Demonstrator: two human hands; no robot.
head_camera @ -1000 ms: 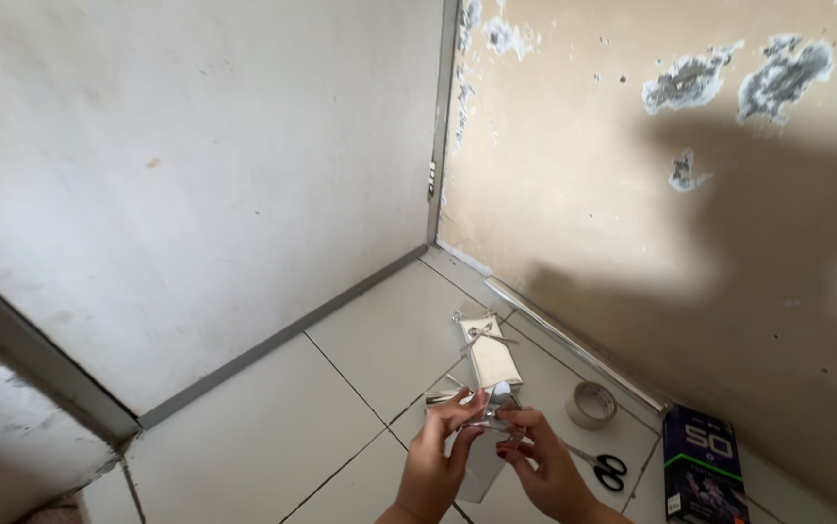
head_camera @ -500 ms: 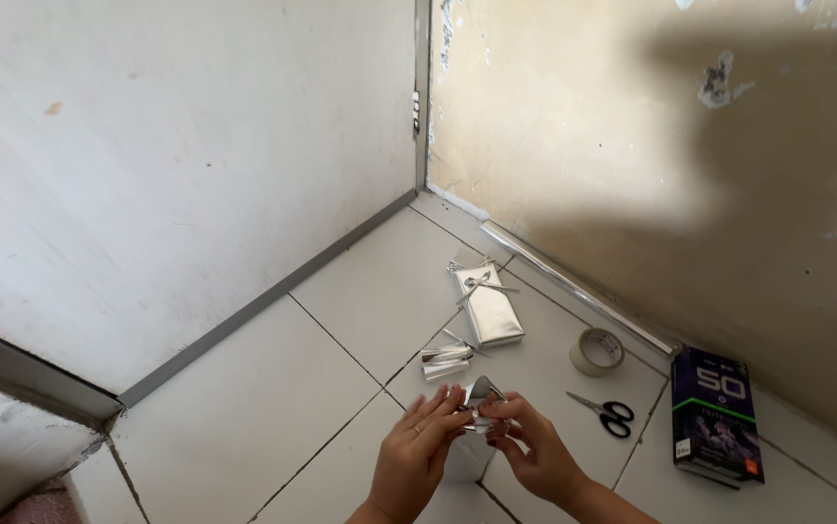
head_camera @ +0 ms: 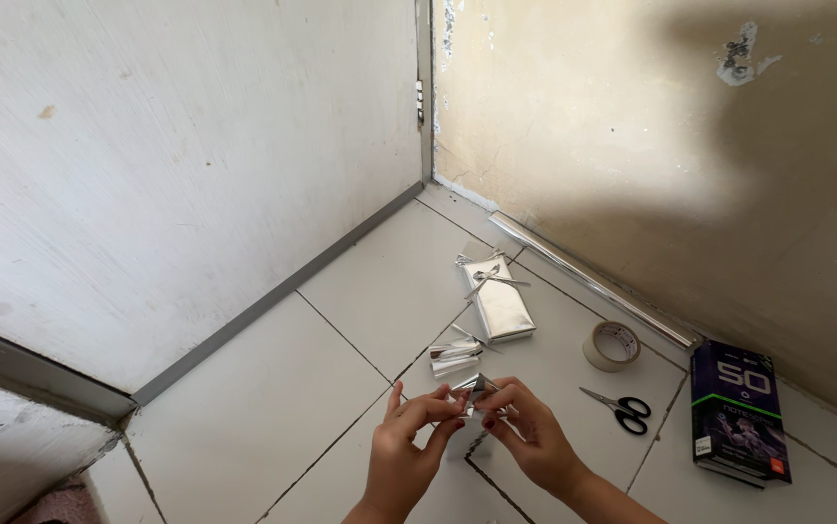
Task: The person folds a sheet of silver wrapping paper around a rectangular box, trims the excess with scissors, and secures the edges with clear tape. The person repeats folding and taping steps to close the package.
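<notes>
left hand (head_camera: pixel 407 454) + right hand (head_camera: pixel 532 439): both pinched on silver foil piece (head_camera: pixel 475 391) | far: wrapped gift (head_camera: pixel 498 301), foil scrap (head_camera: pixel 454 357) | right: tape (head_camera: pixel 611 345), scissors (head_camera: pixel 619 409), box (head_camera: pixel 738 411)

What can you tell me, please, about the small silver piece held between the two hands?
The silver piece looks like shiny foil paper, creased into angular folds that catch the light. It sits just above the white floor tiles, pinched from both sides: the left hand grips its left edge with the fingertips, the right hand its right edge. Its underside is hidden.
</notes>
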